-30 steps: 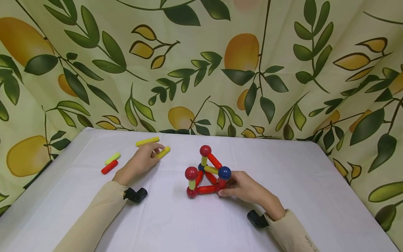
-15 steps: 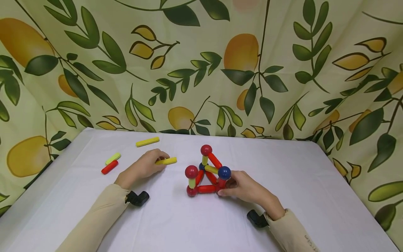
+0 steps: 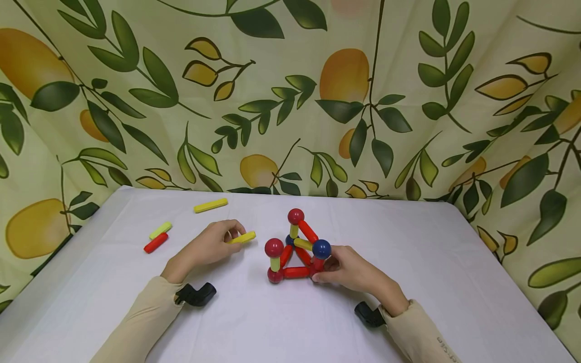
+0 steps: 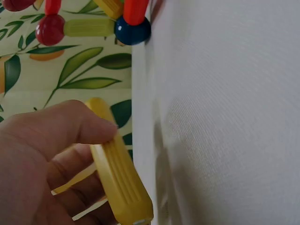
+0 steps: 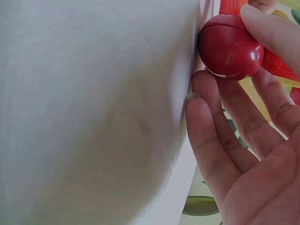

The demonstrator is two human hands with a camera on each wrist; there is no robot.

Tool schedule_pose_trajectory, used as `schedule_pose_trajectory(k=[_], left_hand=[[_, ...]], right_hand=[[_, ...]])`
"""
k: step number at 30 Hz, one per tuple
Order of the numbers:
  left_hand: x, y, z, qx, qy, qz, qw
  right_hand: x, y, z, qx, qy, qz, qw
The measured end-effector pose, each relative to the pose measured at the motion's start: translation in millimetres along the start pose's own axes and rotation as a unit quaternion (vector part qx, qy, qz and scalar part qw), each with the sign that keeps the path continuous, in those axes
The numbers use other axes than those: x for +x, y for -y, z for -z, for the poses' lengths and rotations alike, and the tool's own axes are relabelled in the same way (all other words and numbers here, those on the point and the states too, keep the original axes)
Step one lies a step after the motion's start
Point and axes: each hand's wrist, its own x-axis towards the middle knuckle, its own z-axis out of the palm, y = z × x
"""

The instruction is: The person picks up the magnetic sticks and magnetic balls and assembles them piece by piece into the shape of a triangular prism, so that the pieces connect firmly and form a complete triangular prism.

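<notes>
Yellow rod: here it comes, nearer the person than a second ago, its free end now near the ball-and-rod frame but apart.
Left hand: thumb and fingers pinching that rod.
Right hand: steady, holding the red ball at the frame's near right corner.
Frame: looks unchanged, the rod not yet joined to it.
Left side: second yellow rod, light green rod, red rod, all lying loose.
White cloth: spread beneath, lightly creased.
Curtain: fruit-and-leaf print behind.
</notes>
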Motion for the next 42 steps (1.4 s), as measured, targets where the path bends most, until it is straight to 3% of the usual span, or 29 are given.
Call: schedule_pose_trajectory(k=[8, 18, 31, 42], left_hand=[[-3.2, -6.1, -2.3, -0.028, -0.054, -0.041, 0.9973], [-6.2, -25.1, -2.5, -0.062, -0.099, -0.058, 0.9914], [-9.8, -38.3, -6.5, -0.101, -0.11, -0.071, 0.9862], [-14.3, -51.1, -14.9, -0.152, -0.141, -0.102, 0.973]], right_hand=[[0, -1, -2, -0.004, 0.001, -0.006, 1.0], [-1, 1, 2, -0.012, -0.002, -0.006, 1.0], [0, -2, 6, -0.025, -0.025, -0.031, 0.999], [0, -5, 9, -0.024, -0.035, -0.033, 0.999]])
